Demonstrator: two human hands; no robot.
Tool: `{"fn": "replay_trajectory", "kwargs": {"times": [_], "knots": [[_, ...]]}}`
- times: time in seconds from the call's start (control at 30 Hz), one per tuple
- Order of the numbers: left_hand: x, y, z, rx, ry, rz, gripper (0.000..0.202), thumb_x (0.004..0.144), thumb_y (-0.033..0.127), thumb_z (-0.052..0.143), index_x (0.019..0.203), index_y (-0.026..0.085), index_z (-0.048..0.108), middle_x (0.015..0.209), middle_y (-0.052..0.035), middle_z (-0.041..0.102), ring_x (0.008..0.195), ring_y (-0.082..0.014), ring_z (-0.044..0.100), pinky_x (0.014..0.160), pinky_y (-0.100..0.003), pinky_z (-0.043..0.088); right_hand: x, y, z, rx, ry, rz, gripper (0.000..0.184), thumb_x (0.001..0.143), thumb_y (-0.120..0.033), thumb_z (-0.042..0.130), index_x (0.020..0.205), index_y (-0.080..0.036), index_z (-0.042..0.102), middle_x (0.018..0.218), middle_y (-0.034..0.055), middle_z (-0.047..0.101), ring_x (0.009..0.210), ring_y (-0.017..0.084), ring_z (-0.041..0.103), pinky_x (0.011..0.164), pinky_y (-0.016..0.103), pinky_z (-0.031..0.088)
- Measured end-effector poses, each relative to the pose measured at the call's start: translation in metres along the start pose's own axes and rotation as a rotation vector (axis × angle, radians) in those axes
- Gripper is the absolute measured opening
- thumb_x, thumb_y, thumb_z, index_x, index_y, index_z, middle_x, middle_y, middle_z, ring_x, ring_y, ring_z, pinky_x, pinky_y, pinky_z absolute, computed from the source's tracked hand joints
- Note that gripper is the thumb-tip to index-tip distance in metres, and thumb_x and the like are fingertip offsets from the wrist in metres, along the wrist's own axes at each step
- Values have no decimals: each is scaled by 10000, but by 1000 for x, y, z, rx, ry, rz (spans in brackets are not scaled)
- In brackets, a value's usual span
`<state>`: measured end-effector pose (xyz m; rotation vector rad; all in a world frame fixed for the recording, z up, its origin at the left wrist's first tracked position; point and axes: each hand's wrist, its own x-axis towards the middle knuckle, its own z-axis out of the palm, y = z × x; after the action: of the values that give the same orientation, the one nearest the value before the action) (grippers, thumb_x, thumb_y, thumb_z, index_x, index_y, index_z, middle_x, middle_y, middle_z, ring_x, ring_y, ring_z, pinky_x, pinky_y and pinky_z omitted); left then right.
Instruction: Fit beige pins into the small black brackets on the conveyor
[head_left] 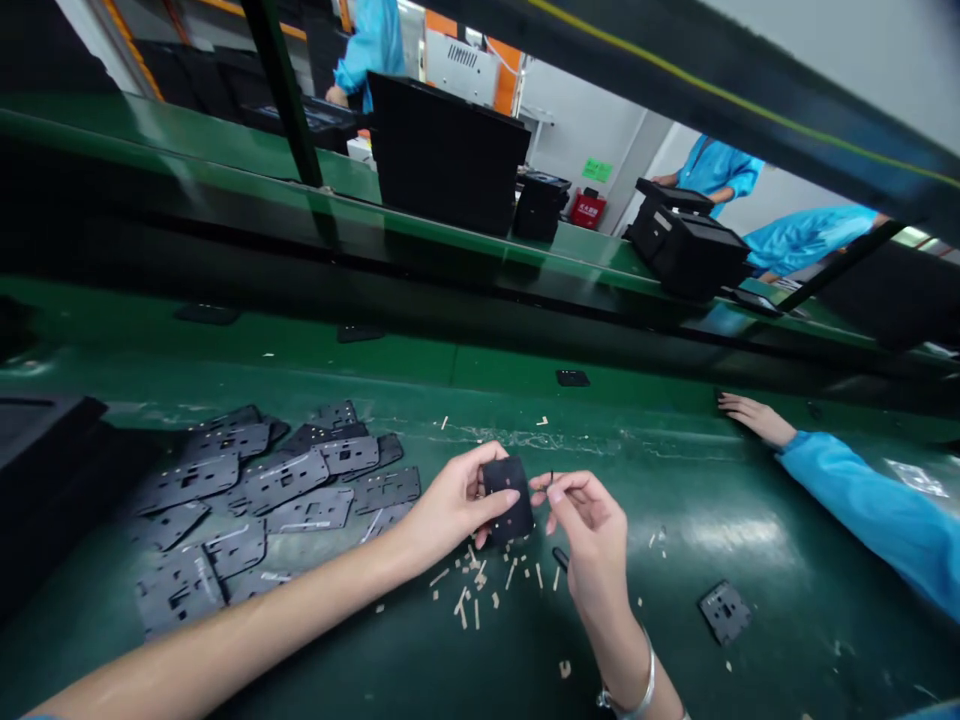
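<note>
Black perforated plate [510, 498] sits gripped in the left hand's [448, 510] fingers, long axis near-far, slightly tilted. Right hand [596, 535] is just right of it, fingertips [559, 493] pinched on a thin dark sliver [551, 478].

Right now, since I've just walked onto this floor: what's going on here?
A person's left hand grips a small black plate, while the right hand pinches beside it, on something too small to make out. More perforated black plates lie heaped to the left on a green conveyor belt, with pale slivers scattered below the hands. A co-worker's hand rests on the belt at the right.
</note>
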<state>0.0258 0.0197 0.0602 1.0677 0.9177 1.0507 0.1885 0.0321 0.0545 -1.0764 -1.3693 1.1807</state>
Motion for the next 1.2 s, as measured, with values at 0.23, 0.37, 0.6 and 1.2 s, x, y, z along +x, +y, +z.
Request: {"fn": "replay_trajectory", "kwargs": {"times": [0.23, 0.37, 0.6, 1.2], "knots": [[-7, 6, 10, 172, 46, 8, 144, 728, 178, 579, 718, 168, 435, 620, 67, 440, 510, -64, 434, 472, -169, 384, -5, -8, 4, -186, 49, -29, 73, 775, -216, 620, 729, -179, 577, 660, 18, 639, 593, 141, 623, 519, 237, 473], [-12, 6, 11, 373, 66, 27, 79, 752, 158, 540, 724, 165, 467, 647, 54, 433, 553, -77, 401, 496, -181, 336, -8, -11, 5, -278, 58, -46, 49, 784, -214, 614, 748, -188, 591, 692, 4, 633, 599, 129, 611, 549, 240, 471], [-13, 2, 9, 390, 48, 39, 90, 773, 166, 527, 727, 176, 450, 650, 56, 412, 556, -82, 387, 490, -190, 318, -10, -12, 5, -327, 34, -80, 32, 789, -207, 621, 760, -201, 610, 747, 1, 632, 620, 118, 594, 553, 230, 455], [-14, 2, 8, 391, 42, 73, 95, 789, 162, 518, 732, 182, 444, 656, 56, 407, 550, -81, 375, 483, -196, 302, -12, -11, 6, -307, 31, -97, 32, 795, -206, 627, 767, -216, 615, 760, -11, 631, 608, 105, 581, 546, 222, 439]]}}
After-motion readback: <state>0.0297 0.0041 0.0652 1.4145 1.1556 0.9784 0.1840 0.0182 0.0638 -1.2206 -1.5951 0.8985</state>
